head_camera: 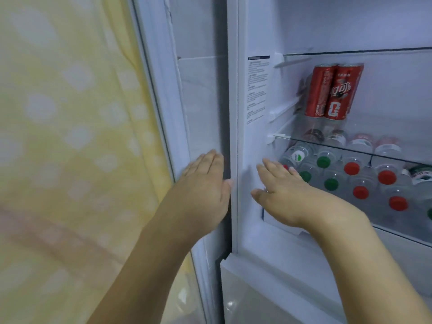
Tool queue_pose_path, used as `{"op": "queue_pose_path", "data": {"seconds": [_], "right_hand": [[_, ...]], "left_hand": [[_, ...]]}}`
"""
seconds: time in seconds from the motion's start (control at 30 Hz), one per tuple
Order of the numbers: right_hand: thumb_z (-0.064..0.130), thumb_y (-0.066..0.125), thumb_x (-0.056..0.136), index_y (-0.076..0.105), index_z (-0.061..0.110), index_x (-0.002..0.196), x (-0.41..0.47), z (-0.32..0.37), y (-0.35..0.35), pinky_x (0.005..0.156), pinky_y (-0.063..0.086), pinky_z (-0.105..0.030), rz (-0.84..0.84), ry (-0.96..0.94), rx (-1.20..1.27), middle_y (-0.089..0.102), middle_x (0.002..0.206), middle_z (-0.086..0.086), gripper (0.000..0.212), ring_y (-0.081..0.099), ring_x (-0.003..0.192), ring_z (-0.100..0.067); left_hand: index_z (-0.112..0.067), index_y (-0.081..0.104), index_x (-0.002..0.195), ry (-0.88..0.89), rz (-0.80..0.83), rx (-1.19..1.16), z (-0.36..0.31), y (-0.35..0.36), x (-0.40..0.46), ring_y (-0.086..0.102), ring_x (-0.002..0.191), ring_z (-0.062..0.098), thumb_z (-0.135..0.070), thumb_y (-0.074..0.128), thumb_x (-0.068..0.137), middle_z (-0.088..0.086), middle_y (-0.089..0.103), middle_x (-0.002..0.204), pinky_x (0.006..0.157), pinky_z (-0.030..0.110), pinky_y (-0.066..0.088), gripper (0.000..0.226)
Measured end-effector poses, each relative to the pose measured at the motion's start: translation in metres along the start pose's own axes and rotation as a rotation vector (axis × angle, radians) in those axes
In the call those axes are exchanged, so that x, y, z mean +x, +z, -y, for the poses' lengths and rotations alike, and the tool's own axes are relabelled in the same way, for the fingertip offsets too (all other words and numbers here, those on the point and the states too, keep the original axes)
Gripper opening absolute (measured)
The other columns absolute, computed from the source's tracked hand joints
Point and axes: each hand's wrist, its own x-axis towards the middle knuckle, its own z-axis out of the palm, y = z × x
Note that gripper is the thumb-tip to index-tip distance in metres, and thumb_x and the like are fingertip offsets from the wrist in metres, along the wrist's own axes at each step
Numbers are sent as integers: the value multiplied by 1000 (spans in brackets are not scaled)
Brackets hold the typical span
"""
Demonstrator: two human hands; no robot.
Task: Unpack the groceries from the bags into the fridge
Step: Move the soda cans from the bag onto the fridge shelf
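The fridge (257, 136) stands open in front of me, its door (201, 101) swung out to the left. My left hand (205, 185) reaches flat with straight fingers to the inner side of the door, near the hinge gap. My right hand (287, 195) stretches out flat, empty, just inside the fridge's left wall, its fingertips close to the bottles. Two red cans (332, 91) stand on the glass shelf (350, 149). Below it lie several clear water bottles (350, 174) with red and green caps facing me. No grocery bag shows.
A yellow patterned curtain (70, 136) hangs to the left of the door. A printed label (257, 90) is stuck on the fridge's inner left wall. An upper glass shelf (350, 52) runs above the cans. The closed lower compartment's front (268, 295) lies below.
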Motion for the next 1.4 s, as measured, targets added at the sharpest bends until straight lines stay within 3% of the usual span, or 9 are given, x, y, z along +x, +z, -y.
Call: {"op": "queue_pose_path", "data": {"seconds": [0.2,0.73,1.4], "right_hand": [[39,23,105,-10,16,155,-9,51,5,118,-10,-33,18,-136,-23,-21,161,0,64,-17,149,-15],[38,24,105,-12,17,155,-40,178,36,118,-11,-33,88,-576,-72,-26,159,2,65,-20,148,-13],[38,24,105,-10,16,155,-142,307,75,119,-10,-33,130,-909,-119,-24,160,1,65,-18,148,-13]], "left_hand": [[-13,5,156,-97,-66,42,26,-24,-53,-1,151,12,-36,27,105,2,2,165,120,27,-1,60],[-21,-4,156,-530,-110,182,51,-90,-193,-9,149,4,-40,20,105,-8,-10,164,115,19,-7,60],[-18,-4,157,-938,-134,256,62,-135,-364,-7,150,10,-40,22,105,-4,-9,164,116,23,-5,61]]}}
